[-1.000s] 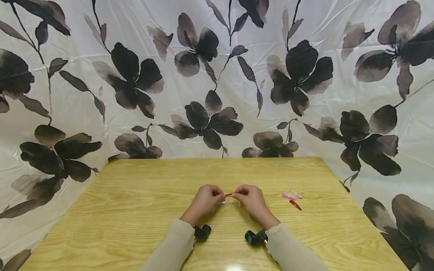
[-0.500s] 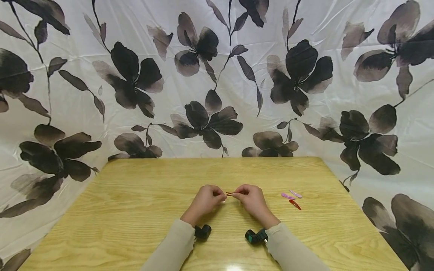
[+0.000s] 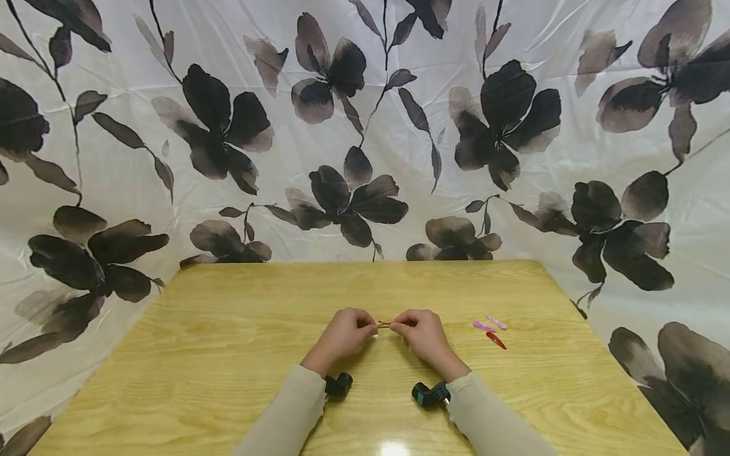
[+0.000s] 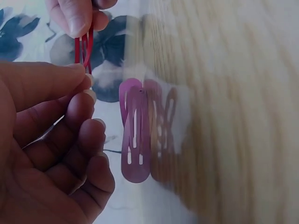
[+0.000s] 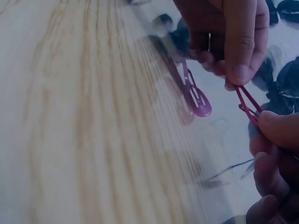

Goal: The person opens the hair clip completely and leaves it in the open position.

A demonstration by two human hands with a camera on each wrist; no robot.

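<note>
Glossy wood-grain surface [image 3: 228,354]; creased, satiny cloth backdrop [image 3: 422,158], far.
Held red clip [image 5: 246,107]: smooth, metal-like. Pink clips [image 3: 483,326], right: smooth, glossy. Sleeves [image 3: 288,405], near: matt cloth.

**Held clip [image 3: 384,325] in the middle, others off to the right**

On my head camera, the cloth [image 3: 399,149] stands behind the table [image 3: 228,354] and along both its sides. Near the table's middle, I have the held clip between the left hand [image 3: 345,334] and the right hand [image 3: 423,332]. To the right of that hand, three lie close together on the table: the leftmost clip [image 3: 483,326], the rear clip [image 3: 497,322] behind and right of it, and the front clip [image 3: 495,341] before both. My left wrist view shows an overlapping pair of clips [image 4: 145,130] just right of the fingers.
</note>
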